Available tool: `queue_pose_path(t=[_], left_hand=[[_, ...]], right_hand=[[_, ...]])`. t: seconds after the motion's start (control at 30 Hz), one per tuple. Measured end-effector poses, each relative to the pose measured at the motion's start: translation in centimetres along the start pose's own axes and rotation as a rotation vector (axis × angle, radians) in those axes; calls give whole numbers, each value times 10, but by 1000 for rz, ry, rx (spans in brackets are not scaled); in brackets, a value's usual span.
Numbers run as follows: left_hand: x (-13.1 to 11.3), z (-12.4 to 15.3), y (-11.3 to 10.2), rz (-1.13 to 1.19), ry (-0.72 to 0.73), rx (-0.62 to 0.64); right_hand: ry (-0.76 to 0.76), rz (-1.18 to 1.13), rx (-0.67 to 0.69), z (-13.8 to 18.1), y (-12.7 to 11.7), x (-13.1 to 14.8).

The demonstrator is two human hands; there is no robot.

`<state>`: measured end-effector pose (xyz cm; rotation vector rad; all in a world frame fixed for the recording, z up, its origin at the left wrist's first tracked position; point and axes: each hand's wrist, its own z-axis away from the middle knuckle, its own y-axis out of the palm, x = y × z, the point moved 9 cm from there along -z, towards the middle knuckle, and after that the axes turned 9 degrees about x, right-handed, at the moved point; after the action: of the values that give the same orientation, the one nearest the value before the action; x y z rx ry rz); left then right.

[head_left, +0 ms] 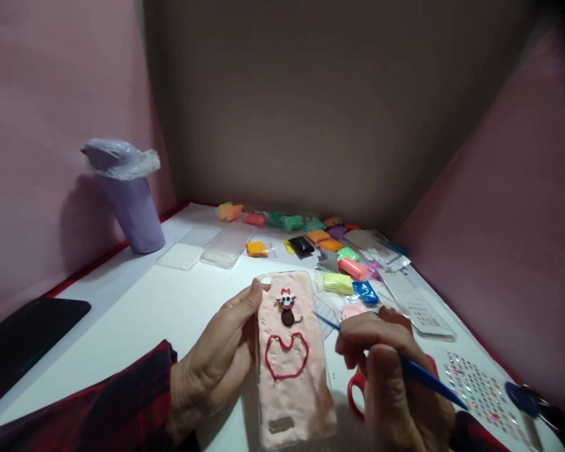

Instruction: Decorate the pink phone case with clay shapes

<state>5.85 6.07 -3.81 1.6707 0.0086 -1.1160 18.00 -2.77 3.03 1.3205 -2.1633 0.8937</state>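
Note:
My left hand (pixel 221 351) grips a phone case (pixel 292 408) by its left edge and holds it upright above the table. Pale pink clay covers the case, pressed on unevenly. On it sit a small clay cat (pixel 287 311) with a red bow and, below, a dark pink heart outline (pixel 287 375) with tiny yellow bits on its upper lobes. Between the fingers of my right hand (pixel 390 370) is a thin blue modelling tool (pixel 426 376). Its tip points at the right edge of the case, near the cat; whether it touches, I cannot tell.
Several packets of coloured clay (pixel 338 283) lie across the back and right. Clear phone cases (pixel 223 246) rest behind. Red-handled scissors (pixel 356 395) and a sheet of gem stickers (pixel 483 389) are at right. A purple tumbler (pixel 134 213) and a black phone-like slab (pixel 32 339) stand left.

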Motion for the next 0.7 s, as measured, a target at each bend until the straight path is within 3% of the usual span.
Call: queue_pose_path(t=[0.13, 0.27, 0.37, 0.53, 0.7], left_hand=[[-3, 1, -3, 29, 1, -47], [1, -1, 2, 97, -51, 5], [5, -2, 7, 135, -85, 55], [3, 1, 1, 80, -48, -14], [-3, 2, -2, 0, 34, -51]], right_hand=[[200, -87, -141, 4, -13, -32], [474, -294, -15, 6, 9, -67], [630, -441, 84, 11, 28, -77], [765, -672, 144, 20, 46, -79], [792, -689, 164, 23, 47, -80]])
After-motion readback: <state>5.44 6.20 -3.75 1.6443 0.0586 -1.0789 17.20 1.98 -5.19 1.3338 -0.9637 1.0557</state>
